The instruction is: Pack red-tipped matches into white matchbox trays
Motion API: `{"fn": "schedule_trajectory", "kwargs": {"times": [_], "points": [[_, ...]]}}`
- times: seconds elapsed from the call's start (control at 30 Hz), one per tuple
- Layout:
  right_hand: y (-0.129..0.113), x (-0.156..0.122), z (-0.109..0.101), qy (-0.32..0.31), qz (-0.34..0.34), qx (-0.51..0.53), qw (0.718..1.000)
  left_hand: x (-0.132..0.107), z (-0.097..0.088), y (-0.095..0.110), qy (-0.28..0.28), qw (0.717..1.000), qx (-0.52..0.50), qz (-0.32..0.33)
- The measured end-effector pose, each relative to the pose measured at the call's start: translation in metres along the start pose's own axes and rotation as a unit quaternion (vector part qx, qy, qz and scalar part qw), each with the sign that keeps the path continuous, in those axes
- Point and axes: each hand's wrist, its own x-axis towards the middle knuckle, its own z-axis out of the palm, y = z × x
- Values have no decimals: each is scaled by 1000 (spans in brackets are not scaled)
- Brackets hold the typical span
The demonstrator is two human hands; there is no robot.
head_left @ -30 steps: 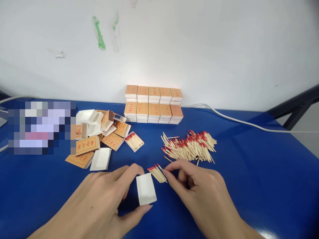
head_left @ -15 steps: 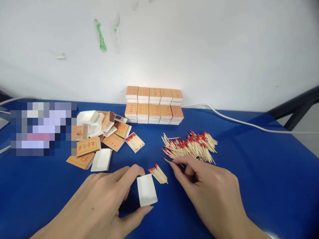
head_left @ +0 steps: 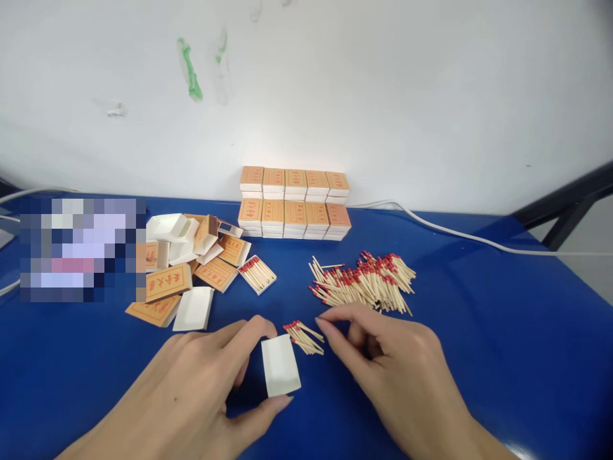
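Note:
My left hand point(head_left: 201, 377) grips an empty white matchbox tray point(head_left: 280, 365) by its two ends, between thumb and index finger. Just beyond the tray's right corner lies a small bunch of matches point(head_left: 305, 340) with red heads. Beside this bunch my right hand point(head_left: 387, 364) has thumb and index fingertips closed together, and no match shows between them. Behind the right hand spreads a large heap of matches point(head_left: 364, 281). A matchbox tray filled with matches point(head_left: 257, 275) rests beyond my left hand.
Orange matchboxes point(head_left: 295, 214) stand stacked in two rows by the white wall point(head_left: 383, 96). Matchbox sleeves point(head_left: 167, 281) and white trays point(head_left: 194, 310) are piled at left, next to a blurred-out object point(head_left: 81, 249). A white cable point(head_left: 445, 229) runs along the blue table point(head_left: 502, 319).
My right hand has moved slightly left and down toward the small bunch. The match it pinched now lies in the bunch, which is less even. My left hand still holds the tray.

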Motion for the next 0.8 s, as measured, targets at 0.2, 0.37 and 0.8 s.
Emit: {"fn": "schedule_trajectory", "kwargs": {"times": [0.2, 0.37, 0.8], "points": [[10, 3, 0, 73, -34, -130, 988, -1, 0, -1, -1, 1000, 0, 3], [12, 3, 2, 61, -41, -151, 986, 0, 0, 0, 7, 1000, 10, 6], [1, 0, -2, 47, -26, -13, 998, -3, 0, -1, -14, 1000, -2, 2]]}}
